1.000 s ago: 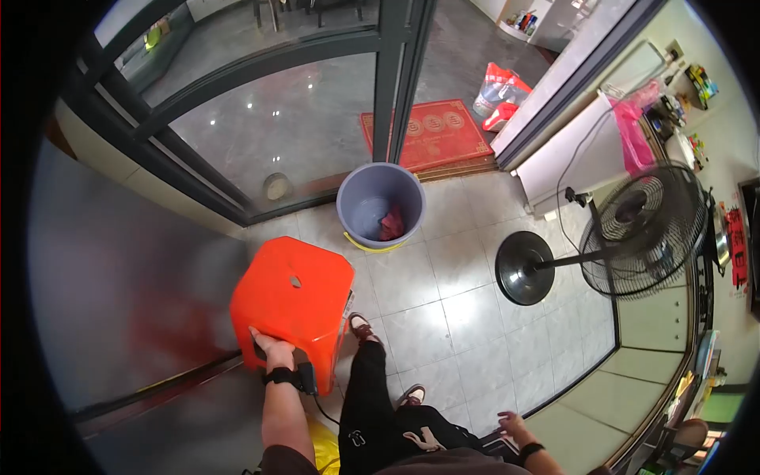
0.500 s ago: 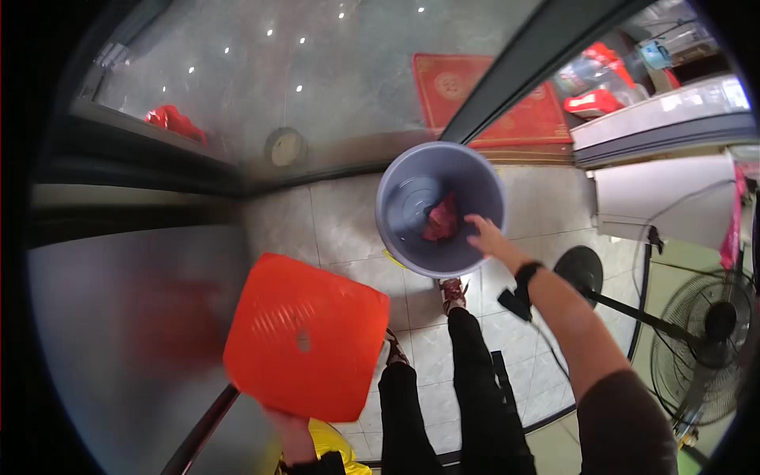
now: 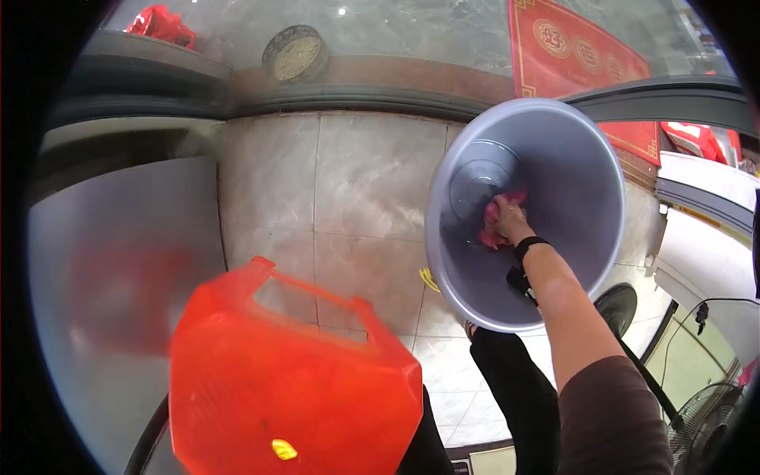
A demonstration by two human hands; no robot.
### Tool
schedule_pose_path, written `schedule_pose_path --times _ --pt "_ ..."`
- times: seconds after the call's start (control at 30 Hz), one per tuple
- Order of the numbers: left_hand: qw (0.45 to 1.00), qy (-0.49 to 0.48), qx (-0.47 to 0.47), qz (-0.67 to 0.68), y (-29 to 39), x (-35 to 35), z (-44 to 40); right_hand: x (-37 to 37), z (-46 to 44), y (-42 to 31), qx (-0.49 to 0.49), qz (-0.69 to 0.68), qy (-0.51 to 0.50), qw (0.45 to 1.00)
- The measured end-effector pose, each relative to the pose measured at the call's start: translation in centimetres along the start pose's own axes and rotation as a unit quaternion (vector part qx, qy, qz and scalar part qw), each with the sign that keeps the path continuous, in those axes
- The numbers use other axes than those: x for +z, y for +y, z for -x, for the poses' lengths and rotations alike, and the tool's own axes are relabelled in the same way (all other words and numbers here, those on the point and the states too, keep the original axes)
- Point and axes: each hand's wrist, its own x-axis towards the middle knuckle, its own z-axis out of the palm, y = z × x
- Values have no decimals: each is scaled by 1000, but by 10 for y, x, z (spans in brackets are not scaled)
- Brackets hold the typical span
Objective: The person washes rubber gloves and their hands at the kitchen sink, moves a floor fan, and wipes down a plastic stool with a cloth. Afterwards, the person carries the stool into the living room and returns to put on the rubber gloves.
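My right hand [image 3: 511,220] reaches down inside a large grey-blue bucket [image 3: 574,186], its fingers closed on a pink cloth [image 3: 495,226] near the bottom. The bucket is wide, with a yellow handle [image 3: 429,279] hanging at its left side. An orange plastic stool [image 3: 293,380] is at the lower left, tilted, with its seat and an open side showing. My left hand is out of sight, below or behind the stool. Something yellow [image 3: 283,450] shows through the hole in the seat.
A door frame [image 3: 380,95] crosses behind the bucket, with a red mat [image 3: 582,47] and a round container [image 3: 295,55] beyond it. On the right are a black fan [image 3: 708,423] and a hanging cord. A grey glossy panel [image 3: 127,277] stands at the left.
My right hand has moved from my side down into the bucket and closed on the pink cloth. The view has come closer to the bucket. The stool has tilted, and my left hand has gone from sight.
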Motion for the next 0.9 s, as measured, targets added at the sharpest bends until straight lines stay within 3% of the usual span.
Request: schedule_pose_path --times 0.03,0.07,0.13,0.2,0.23,0.27,0.3,0.33,0.4,0.53,0.6,0.67,0.7,0.77,0.8,0.83,0.87,0.9 --pt "994 -19 4 -103 -12 -11 8 -24 15 -1 -67 53 -73 994" --pt "998 -11 3 -58 -11 -13 10 -31 21 7 -69 55 -67 994" --pt "988 14 -4 156 -2 -3 0 -49 49 19 -20 -184 -13 983" --pt "929 12 5 370 18 12 -21 -92 103 20 12 -286 21 958" --pt "885 -5 5 465 26 14 -25 -111 135 29 -77 -316 88 941" --pt "798 -82 -38 596 23 4 -25 -121 157 37 -127 -353 104 921" --pt "680 -160 -69 712 22 -12 -26 -138 184 43 -126 -427 69 893" --pt "680 -139 -77 715 34 -24 -17 -161 221 52 -192 -607 -13 771" --pt "695 -152 -50 701 47 -43 -3 -208 306 46 -224 -699 -10 679" --pt "686 -237 14 688 64 -96 44 -275 462 11 -297 -714 18 634" --pt "695 -263 42 668 82 -130 79 -323 516 -31 -444 -488 206 722" --pt "684 -289 72 666 71 -149 105 -330 552 -81 -476 -383 294 735" --pt "677 -295 93 668 70 -160 116 -327 584 -104 -392 -313 325 802" --pt "660 -297 127 679 70 -186 140 -319 632 -115 -402 -304 440 743" --pt "648 -290 142 690 69 -195 153 -298 645 -111 -442 -283 454 720" --pt "640 -275 177 695 70 -201 166 -276 674 -104 -453 -274 413 741" --pt "633 -277 178 700 72 -208 175 -258 694 -91 -517 -307 375 705" --pt "631 -263 159 712 65 -209 179 -231 709 -74 -522 -312 336 719"
